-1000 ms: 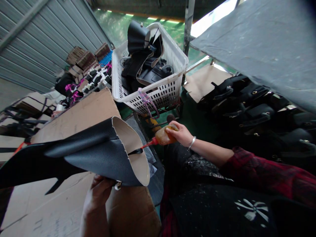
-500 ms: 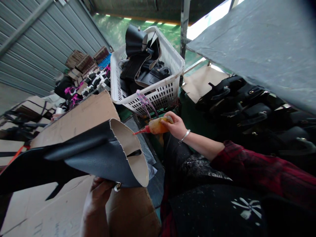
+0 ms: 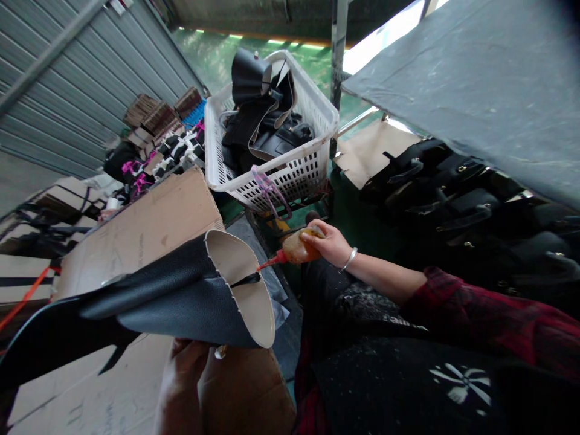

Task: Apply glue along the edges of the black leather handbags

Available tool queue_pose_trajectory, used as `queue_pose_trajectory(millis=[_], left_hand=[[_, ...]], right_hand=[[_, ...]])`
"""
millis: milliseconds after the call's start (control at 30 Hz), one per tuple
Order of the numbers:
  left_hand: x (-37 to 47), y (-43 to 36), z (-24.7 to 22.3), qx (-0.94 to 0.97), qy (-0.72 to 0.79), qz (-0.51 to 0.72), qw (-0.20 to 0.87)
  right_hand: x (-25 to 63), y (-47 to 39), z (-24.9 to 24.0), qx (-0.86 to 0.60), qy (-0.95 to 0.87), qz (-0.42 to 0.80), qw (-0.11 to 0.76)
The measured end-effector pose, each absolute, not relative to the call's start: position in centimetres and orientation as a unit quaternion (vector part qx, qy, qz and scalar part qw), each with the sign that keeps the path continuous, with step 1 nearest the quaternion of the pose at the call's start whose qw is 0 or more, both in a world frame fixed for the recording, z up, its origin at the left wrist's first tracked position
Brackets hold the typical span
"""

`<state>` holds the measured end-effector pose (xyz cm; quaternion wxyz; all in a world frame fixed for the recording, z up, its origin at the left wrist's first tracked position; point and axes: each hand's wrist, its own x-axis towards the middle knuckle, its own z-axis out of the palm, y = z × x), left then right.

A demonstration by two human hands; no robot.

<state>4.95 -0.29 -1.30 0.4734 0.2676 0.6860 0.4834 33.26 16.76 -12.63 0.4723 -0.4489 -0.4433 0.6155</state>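
While the left hand [image 3: 185, 373], its fingertips hidden so I cannot tell their grip, supports the black leather piece [image 3: 181, 305] at lower left of the frame, the right hand [image 3: 331, 243] is wrapped round an amber squeeze bottle [image 3: 299, 246] near the centre. Its red nozzle [image 3: 274, 260] is just beside the dark strip [image 3: 247, 279]; the step seems applying liquid there, and the next move calls for steady aim.

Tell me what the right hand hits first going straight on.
The right hand leads with the bottle; its red nozzle would likely meet the black piece at its open end, by the dark strip. Depth is unclear; they may be touching.
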Motion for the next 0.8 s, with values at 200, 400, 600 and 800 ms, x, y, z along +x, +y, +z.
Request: queue_pose_trajectory(millis=[200, 400, 600, 800], left_hand=[[5.4, -0.1, -0.8, 0.279, 0.695, 0.476, 0.46], [5.3, -0.2, -1.0, 0.27, 0.681, 0.483, 0.48], [4.9, 0.0, -0.9, 0.271, 0.677, 0.468, 0.499], [4.7, 0.0, -1.0, 0.276, 0.682, 0.469, 0.489]], right_hand=[[33.4, 16.0, -13.0, -0.445, -0.435, 0.633, 0.461], [34.4, 15.2, -12.6, -0.435, -0.459, 0.624, 0.458], [33.8, 15.7, -12.1, -0.445, -0.474, 0.566, 0.507], [34.0, 15.3, -12.0, -0.42, -0.528, 0.541, 0.503]])
